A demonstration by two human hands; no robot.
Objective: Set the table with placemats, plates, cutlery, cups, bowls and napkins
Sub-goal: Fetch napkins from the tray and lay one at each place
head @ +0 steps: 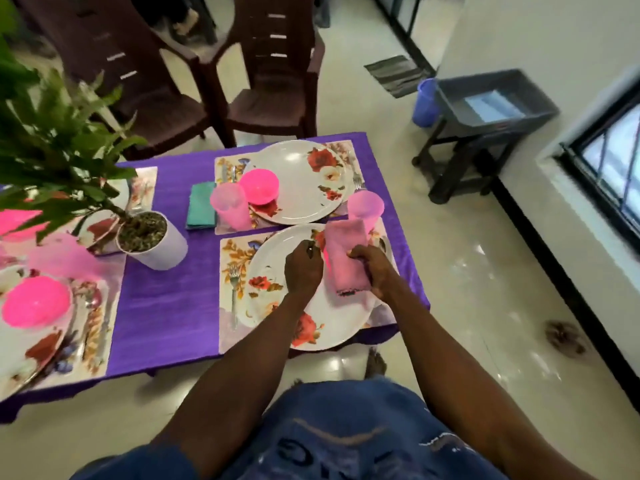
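A folded pink napkin (344,261) lies on the right part of the near floral plate (277,313). My right hand (374,268) grips the napkin's right edge. My left hand (304,268) hovers over the plate beside the napkin's left edge, fingers curled, and I cannot tell whether it touches the cloth. The plate sits on a floral placemat (235,251) with a fork (234,289) at its left. A pink cup (365,207) stands just beyond the napkin. The far setting has a plate (304,181), pink bowl (259,186), pink cup (228,206) and teal napkin (201,204).
A potted plant (152,240) stands mid-table on the purple cloth (166,299). Another setting with a pink bowl (36,301) lies at the left. Two brown chairs (273,81) stand behind the table. A grey bin on a stool (488,105) and a blue bucket (426,102) are at the right.
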